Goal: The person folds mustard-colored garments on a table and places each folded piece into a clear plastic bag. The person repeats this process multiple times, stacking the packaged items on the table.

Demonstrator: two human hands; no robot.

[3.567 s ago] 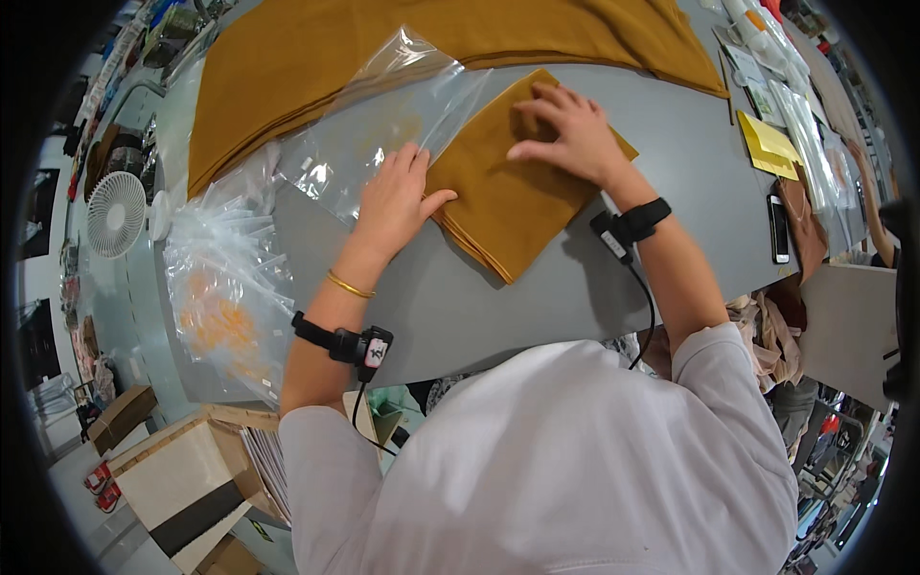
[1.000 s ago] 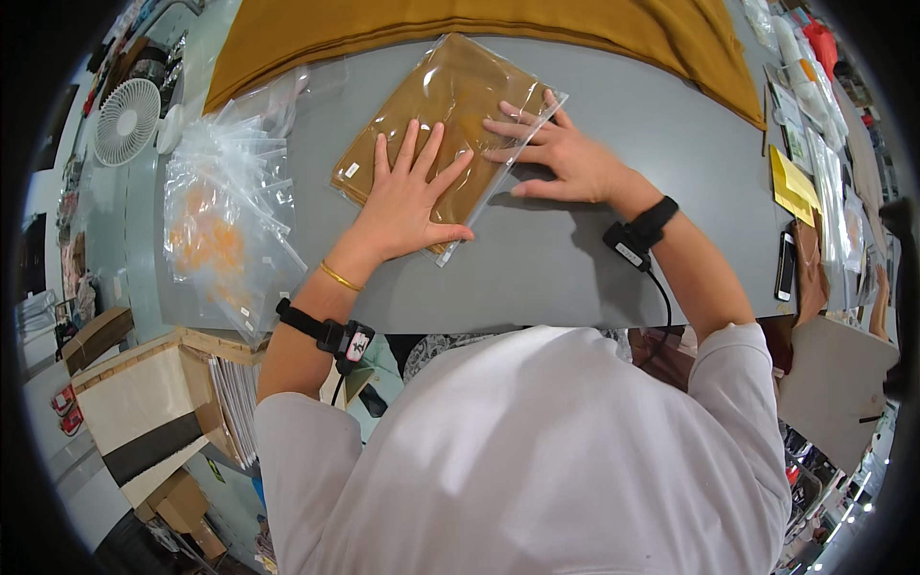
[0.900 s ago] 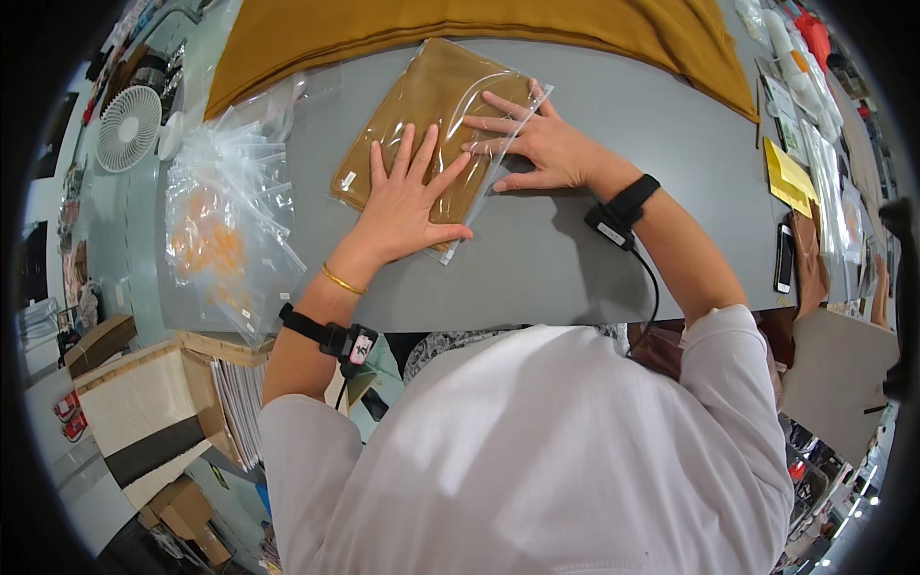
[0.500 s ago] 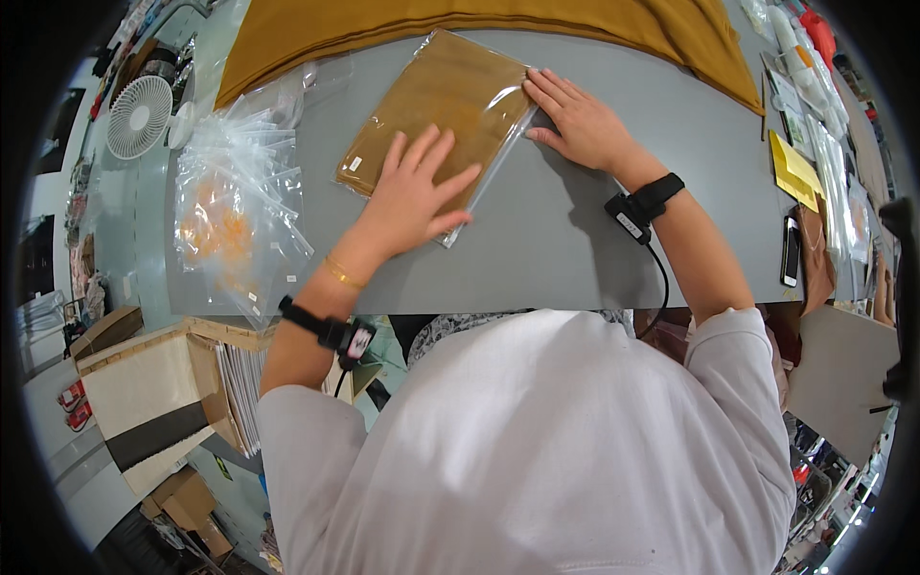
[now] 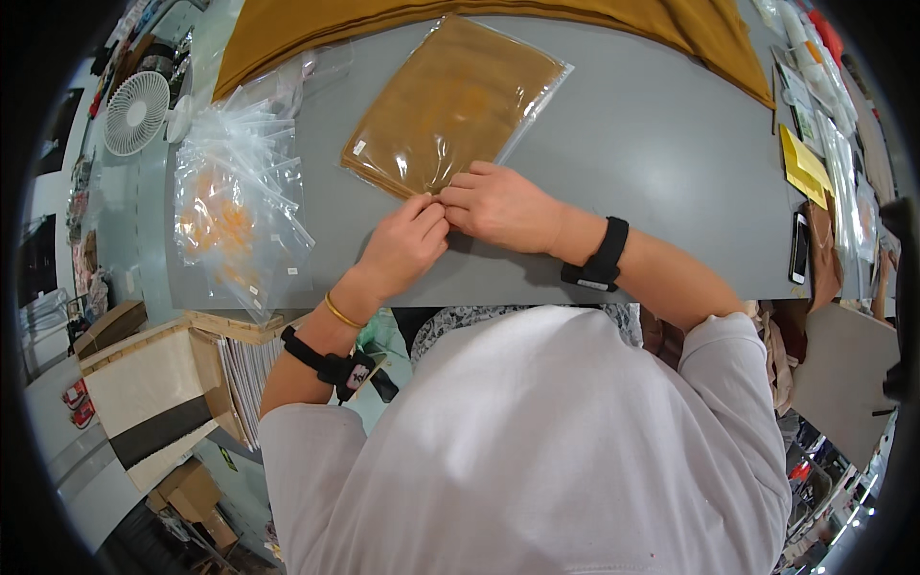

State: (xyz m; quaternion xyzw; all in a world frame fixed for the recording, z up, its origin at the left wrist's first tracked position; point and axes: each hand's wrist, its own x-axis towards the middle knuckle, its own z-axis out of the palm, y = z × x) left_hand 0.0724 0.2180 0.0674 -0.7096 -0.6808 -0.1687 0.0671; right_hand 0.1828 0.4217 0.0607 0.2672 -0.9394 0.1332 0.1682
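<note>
A clear plastic bag [image 5: 460, 101] with folded mustard-brown cloth inside lies tilted on the grey table [image 5: 661, 172]. My left hand [image 5: 407, 244] and my right hand [image 5: 503, 206] meet at the bag's near edge. The fingers of both are closed in a pinch there, side by side, and the film puckers toward them. What exactly lies between the fingertips is hidden, but it appears to be the bag's edge. A small white label shows near the bag's left corner.
A pile of empty clear bags [image 5: 235, 201] lies at the table's left. Mustard cloth [image 5: 498, 14] spreads along the far edge. At the right are a yellow paper packet [image 5: 805, 165] and a phone [image 5: 798, 247]. A white fan [image 5: 137, 113] stands beyond the bags.
Both hands have left the bag's face and right edge, coming together at its near edge, fingers now pinched. The bag has shifted and turned slightly.
</note>
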